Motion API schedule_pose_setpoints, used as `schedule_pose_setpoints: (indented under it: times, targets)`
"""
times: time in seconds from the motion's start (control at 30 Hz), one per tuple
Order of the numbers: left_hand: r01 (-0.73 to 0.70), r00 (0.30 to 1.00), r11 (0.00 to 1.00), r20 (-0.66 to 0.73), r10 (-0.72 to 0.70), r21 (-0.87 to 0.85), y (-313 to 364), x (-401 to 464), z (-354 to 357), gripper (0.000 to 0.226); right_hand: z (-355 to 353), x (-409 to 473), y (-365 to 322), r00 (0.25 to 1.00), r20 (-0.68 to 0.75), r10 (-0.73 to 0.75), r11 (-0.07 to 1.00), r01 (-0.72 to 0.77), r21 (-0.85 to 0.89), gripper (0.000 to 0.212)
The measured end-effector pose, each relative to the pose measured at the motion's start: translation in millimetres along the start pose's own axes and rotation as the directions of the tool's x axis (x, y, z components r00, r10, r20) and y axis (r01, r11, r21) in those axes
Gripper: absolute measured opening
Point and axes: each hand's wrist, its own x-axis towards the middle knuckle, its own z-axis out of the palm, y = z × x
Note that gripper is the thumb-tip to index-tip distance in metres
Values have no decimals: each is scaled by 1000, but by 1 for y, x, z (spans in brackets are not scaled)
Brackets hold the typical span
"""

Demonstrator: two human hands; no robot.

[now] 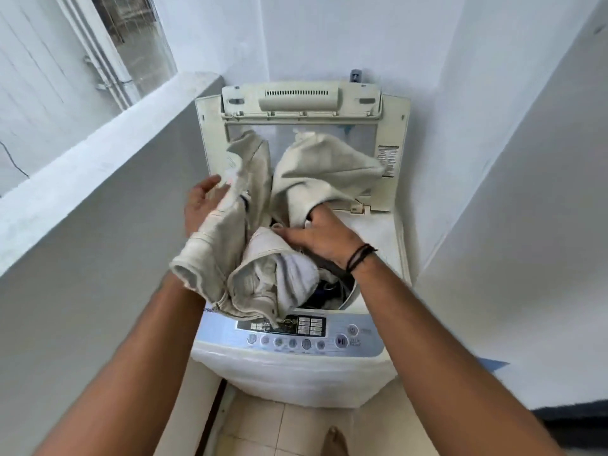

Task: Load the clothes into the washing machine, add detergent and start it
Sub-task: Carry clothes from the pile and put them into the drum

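Beige trousers [250, 225] over washer [296, 373], left fingers [210, 184] released, right fingers [296, 236] pressing flat

A glass window with a white frame [131, 44] sits above a white concrete ledge [108, 126]; beige floor tiles [263, 429] lie below.
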Motion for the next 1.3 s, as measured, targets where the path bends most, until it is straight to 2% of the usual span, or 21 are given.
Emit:
schedule_pose_setpoints:
  times: [0.07, 0.13, 0.23, 0.3, 0.37, 0.43, 0.53, 0.6, 0.67, 0.73, 0.8, 0.83, 0.87, 0.9, 0.93, 1.0, 1.03, 1.07, 1.13, 1.23, 1.3]
  targets:
    - [50, 998, 988, 29, -55, 147, -21, 1, 3, 32, 5, 13, 35, 994, 11, 111, 989, -110, -99, 47]
    - [115, 984, 951, 97, -148, 286, -46, -3, 4, 29, 15, 12, 76, 971, 47, 232, 969, -227, -102, 50]
    - [262, 907, 852, 185, -377, 454, -84, -13, -17, 21, 22, -4, 130, 884, 107, 454, 879, -465, 109, 57]
    - [379, 834, 818, 224, -505, 432, -96, -21, -31, 33, 24, -11, 148, 843, 88, 531, 795, -532, 293, 52]
    - [395, 800, 813, 276, -533, 427, -104, -27, -35, 40, 24, -13, 156, 821, 44, 570, 761, -547, 348, 66]
    - [347, 796, 831, 332, -506, 434, -110, -30, -36, 42, 26, -9, 157, 818, 22, 575, 772, -551, 317, 74]
    - [299, 782, 853, 402, -476, 428, -117, -27, -36, 44, 29, -2, 154, 765, -38, 642, 747, -614, 255, 79]
    - [310, 740, 838, 440, -509, 449, -123, -13, -40, 57, 34, 4, 151, 719, -106, 687, 726, -681, 96, 90]
    - [280, 705, 816, 468, -532, 505, -132, -1, -44, 57, 38, 10, 153, 669, -263, 695, 655, -740, -152, 87]
    - [106, 718, 729, 455, -527, 676, -144, 8, -45, 32, 38, 14, 160, 650, -371, 663, 567, -760, -319, 63]
    - [-94, 747, 555, 426, -510, 827, -160, 16, -45, 10, 37, 15, 163, 620, -382, 685, 462, -776, -429, 43]
    - [-135, 765, 464, 390, -512, 875, -166, 18, -46, 17, 38, 14, 166, 606, -374, 702, 430, -780, -455, 38]
    - [-147, 778, 421, 368, -510, 895, -172, 19, -46, 22, 39, 13, 171, 592, -372, 715, 411, -786, -462, 33]
    - [-122, 775, 424, 353, -524, 897, -176, 24, -46, 24, 40, 11, 173, 578, -380, 723, 412, -801, -435, 27]
    - [-38, 765, 500, 347, -542, 865, -178, 27, -46, 22, 42, 10, 175, 562, -393, 728, 433, -821, -373, 21]
    - [156, 748, 662, 349, -564, 733, -184, 34, -43, 17, 41, 11, 176, 521, -411, 748, 538, -839, -84, 16]
    - [214, 762, 708, 339, -552, 673, -185, 37, -41, 15, 40, 14, 172, 508, -426, 749, 594, -799, 93, 18]
    - [217, 779, 733, 339, -528, 644, -190, 40, -39, 14, 38, 16, 171, 489, -449, 748, 632, -732, 255, 22]
    - [201, 767, 738, 365, -527, 644, -202, 41, -33, 13, 35, 17, 168, 454, -495, 741, 662, -616, 426, 27]
    - [157, 681, 724, 457, -572, 672, -214, 33, -23, 12, 34, 6, 157, 440, -523, 730, 681, -536, 499, 22]
    - [95, 677, 761, 519, -522, 642, -213, 24, -11, 14, 32, -6, 146, 431, -557, 710, 704, -469, 534, 19]
